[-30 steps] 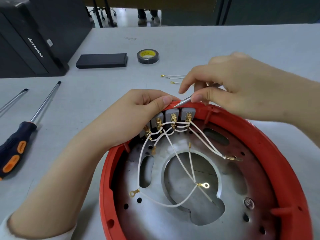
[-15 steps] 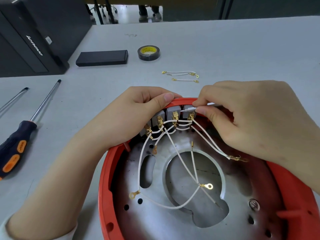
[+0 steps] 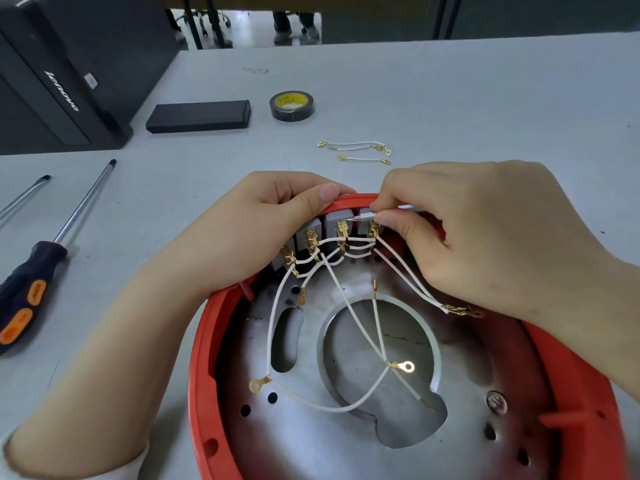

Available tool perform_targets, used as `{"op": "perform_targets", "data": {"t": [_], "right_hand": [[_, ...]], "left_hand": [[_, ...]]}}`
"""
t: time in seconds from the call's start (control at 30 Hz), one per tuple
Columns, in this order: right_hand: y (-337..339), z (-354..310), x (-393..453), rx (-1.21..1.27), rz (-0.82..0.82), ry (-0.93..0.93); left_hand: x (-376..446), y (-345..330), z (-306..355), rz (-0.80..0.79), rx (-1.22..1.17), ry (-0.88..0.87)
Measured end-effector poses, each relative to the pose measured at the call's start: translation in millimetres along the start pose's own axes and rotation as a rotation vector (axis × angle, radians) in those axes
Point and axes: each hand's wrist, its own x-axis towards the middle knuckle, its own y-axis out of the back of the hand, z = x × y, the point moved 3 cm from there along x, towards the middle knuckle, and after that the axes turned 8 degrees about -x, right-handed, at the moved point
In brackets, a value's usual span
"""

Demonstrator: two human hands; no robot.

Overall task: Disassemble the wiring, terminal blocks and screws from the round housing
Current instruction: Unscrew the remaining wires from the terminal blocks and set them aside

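right hand pinches a thin tool — seemingly touching a terminal block.

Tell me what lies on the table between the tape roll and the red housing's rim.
In the head view, loose white wires with gold terminals lie between the tape roll and the housing rim.

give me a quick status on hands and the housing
Left hand grips red housing rim at terminal blocks. Right hand pinches thin metal tool, tip at a terminal. White wires still attached.
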Motion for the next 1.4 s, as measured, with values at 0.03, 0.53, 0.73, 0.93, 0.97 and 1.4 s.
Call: {"op": "perform_targets", "data": {"t": [0.03,0.53,0.73,0.93,0.97,1.4], "right_hand": [[0,0,0,0.001,0.001,0.001],[-2,-2,3,-0.018,0.035,0.070],[-3,5,13,-0.089,0.012,0.182],[-4,7,19,-0.141,0.037,0.281],[-5,7,20,-0.151,0.057,0.279],[-15,8,35,-0.061,0.182,0.171]], "left_hand": [[0,0,0,0.001,0.005,-0.001],[2,0,0,0.003,0.064,-0.058],[2,0,0,0.007,0.070,-0.050],[2,0,2,0.016,0.060,-0.045],[2,0,2,0.018,0.056,-0.041],[2,0,1,0.021,0.068,-0.052]]}}
